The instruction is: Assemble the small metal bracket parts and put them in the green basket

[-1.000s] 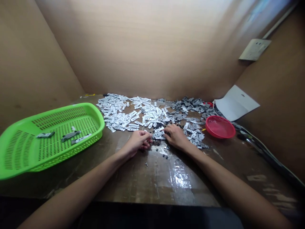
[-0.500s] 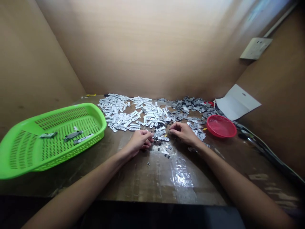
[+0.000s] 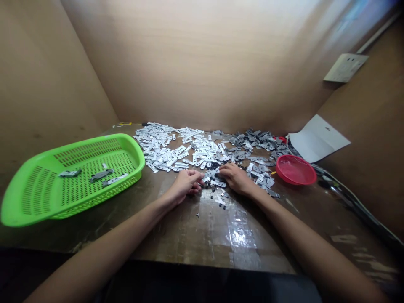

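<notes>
My left hand [image 3: 187, 184] is closed in a pinch on the left end of a flat grey part [image 3: 211, 174] with small holes, held just above the table. At that part's right end are the bent fingers of my right hand [image 3: 235, 176], thumb and fingertips pressed together. Whether they grip the part or a tiny piece at its edge is hidden. Below the hands lie a pale flat part [image 3: 218, 184], small black round pieces [image 3: 224, 207] and a small white piece [image 3: 220, 201].
White flat parts [image 3: 160, 155] are heaped at the back, beside darker grey ones [image 3: 252, 141]. A green basket [image 3: 28, 164] holding several parts stands left. On the right are a red bowl [image 3: 296, 170], a white card [image 3: 318, 139] and a cable [image 3: 356, 195].
My right hand has moved left, bringing its fingers to the right end of the grey part. My left hand keeps its hold. The view has shifted slightly.
</notes>
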`<state>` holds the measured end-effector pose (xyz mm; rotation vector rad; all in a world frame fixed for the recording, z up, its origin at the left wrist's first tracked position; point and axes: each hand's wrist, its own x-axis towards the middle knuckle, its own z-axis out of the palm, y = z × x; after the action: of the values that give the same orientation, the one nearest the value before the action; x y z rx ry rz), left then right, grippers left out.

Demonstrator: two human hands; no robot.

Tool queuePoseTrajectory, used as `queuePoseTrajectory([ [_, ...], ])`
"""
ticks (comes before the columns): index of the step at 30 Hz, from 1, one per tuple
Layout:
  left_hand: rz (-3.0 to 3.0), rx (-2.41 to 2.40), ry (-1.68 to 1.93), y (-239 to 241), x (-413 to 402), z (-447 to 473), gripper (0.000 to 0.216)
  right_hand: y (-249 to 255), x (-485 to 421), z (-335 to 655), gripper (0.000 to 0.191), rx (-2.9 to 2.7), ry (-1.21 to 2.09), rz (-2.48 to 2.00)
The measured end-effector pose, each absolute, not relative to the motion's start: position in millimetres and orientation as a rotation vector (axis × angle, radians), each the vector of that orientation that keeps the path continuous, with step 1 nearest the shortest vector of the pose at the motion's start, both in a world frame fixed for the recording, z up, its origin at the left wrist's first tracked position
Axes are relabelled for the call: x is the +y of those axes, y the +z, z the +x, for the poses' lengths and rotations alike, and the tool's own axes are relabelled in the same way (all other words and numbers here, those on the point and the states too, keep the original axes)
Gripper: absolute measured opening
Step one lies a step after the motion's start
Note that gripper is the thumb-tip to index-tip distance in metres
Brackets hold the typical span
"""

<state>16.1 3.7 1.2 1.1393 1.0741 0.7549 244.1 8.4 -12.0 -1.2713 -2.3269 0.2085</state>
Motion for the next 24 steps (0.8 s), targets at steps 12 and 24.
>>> queuePoseTrajectory([
  [12, 1.150, 1.101, 0.733, 0.2, 4.8, 16.5, 0.031, -11.0, 11.6, 260.6, 0.019, -2.395, 0.042, -1.414],
  [24, 1.110, 1.047, 0.627, -1.4, 3.2, 13.9, 0.030, 9.2, -3.6, 260.4, 0.014, -2.074, 0.213, -1.392],
])
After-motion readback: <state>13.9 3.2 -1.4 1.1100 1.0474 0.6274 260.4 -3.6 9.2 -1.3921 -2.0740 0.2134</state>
